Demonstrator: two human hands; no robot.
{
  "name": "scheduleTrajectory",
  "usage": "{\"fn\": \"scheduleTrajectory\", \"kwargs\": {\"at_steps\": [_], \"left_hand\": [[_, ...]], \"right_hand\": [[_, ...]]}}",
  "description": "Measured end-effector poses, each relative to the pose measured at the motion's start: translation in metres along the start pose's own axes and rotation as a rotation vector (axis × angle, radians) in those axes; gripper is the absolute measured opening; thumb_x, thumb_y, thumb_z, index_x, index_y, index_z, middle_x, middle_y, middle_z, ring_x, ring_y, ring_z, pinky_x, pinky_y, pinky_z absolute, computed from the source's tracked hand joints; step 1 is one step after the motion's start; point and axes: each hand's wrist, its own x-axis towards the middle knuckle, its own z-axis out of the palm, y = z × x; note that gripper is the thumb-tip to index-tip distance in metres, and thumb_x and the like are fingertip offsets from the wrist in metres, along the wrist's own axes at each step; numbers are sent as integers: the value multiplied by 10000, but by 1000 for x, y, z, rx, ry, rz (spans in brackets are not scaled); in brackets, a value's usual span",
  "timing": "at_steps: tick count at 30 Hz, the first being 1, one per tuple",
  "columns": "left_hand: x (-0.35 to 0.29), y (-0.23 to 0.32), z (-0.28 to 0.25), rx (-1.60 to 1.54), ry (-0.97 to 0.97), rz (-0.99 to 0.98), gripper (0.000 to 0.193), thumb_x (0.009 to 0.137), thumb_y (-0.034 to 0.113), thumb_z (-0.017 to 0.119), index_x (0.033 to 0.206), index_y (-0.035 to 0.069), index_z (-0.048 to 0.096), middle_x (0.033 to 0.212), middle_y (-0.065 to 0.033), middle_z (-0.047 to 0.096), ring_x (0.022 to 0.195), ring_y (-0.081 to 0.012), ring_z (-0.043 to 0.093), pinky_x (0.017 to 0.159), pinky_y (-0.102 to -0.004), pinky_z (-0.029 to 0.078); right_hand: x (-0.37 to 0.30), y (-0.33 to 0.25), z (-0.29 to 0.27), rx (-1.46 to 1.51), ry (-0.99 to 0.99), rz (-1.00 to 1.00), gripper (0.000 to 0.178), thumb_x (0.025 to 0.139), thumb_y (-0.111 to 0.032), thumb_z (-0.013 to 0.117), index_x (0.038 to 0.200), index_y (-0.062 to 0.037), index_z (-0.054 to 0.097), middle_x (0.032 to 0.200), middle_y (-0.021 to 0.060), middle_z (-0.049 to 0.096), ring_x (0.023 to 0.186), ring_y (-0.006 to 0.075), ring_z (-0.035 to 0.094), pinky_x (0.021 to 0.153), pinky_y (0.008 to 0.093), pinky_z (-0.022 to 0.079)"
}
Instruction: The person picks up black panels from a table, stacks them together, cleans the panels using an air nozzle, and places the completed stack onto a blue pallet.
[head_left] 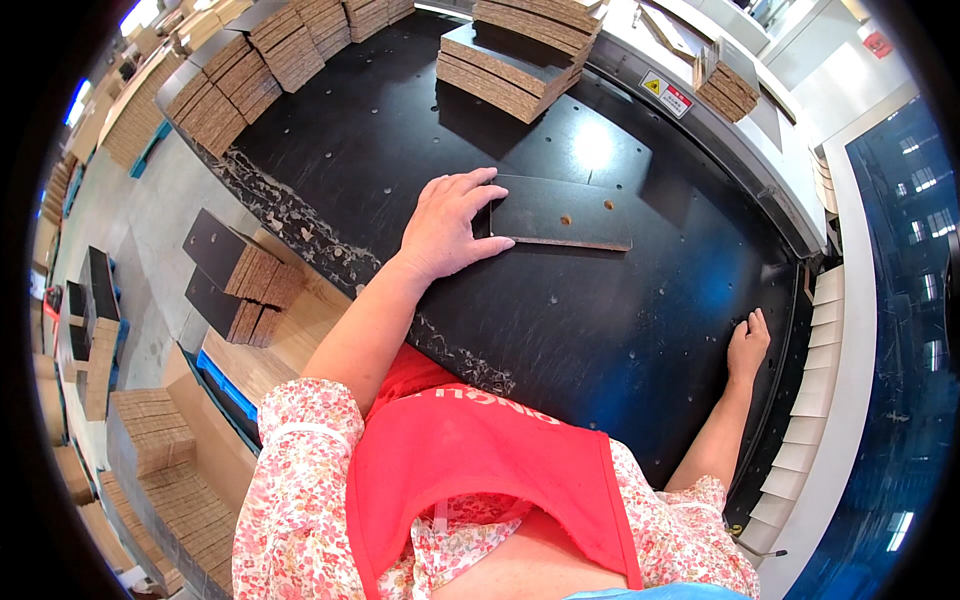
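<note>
A dark rectangular panel (560,212) with a pale cut edge and two small round holes lies on the black table (600,320). My left hand (450,225) grips its left end, with the thumb at the near corner and the fingers at the far corner. Well apart from the panel, near the table's right edge, my right hand (748,345) rests on the black surface. It holds nothing, and its fingers look loosely stretched, partly foreshortened.
Stacked dark-faced boards (505,70) stand at the table's far side, with more stacks (225,85) along the far left edge. A white machine housing (720,130) borders the far right, bearing a small board pile (728,80). Cut boards (245,280) sit at left beyond the table.
</note>
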Motion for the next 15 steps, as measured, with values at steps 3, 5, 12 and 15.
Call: {"fn": "scheduleTrajectory", "kwargs": {"at_steps": [3,5,12,15], "left_hand": [[0,0,0,3,0,-1,590,721,323,830,1241,125,632,1429,-90,531,1314,-302,484,1134,-460,329],[0,0,0,3,3,-1,593,722,324,830,1243,125,629,1429,-89,531,1312,-302,485,1133,-458,330],[0,1,0,10,7,2,593,725,325,831,1244,124,626,1427,-90,531,1309,-303,486,1129,-453,335],[0,0,0,5,8,3,589,727,329,829,1242,124,628,1427,-88,531,1310,-301,485,1130,-455,334]], "right_hand": [[-1,-3,-2,10,-2,14,345,924,-110,537,1200,57,660,1377,174,586,1277,343,526,1102,410,394],[-1,-5,-3,16,-3,21,348,925,-111,535,1203,56,660,1378,171,586,1278,340,525,1104,408,393],[0,-2,-2,6,0,8,353,926,-118,531,1202,60,660,1371,177,590,1277,343,526,1103,406,393],[0,-2,-2,10,2,5,354,926,-119,530,1199,64,660,1370,182,589,1277,345,526,1102,408,394]]}}
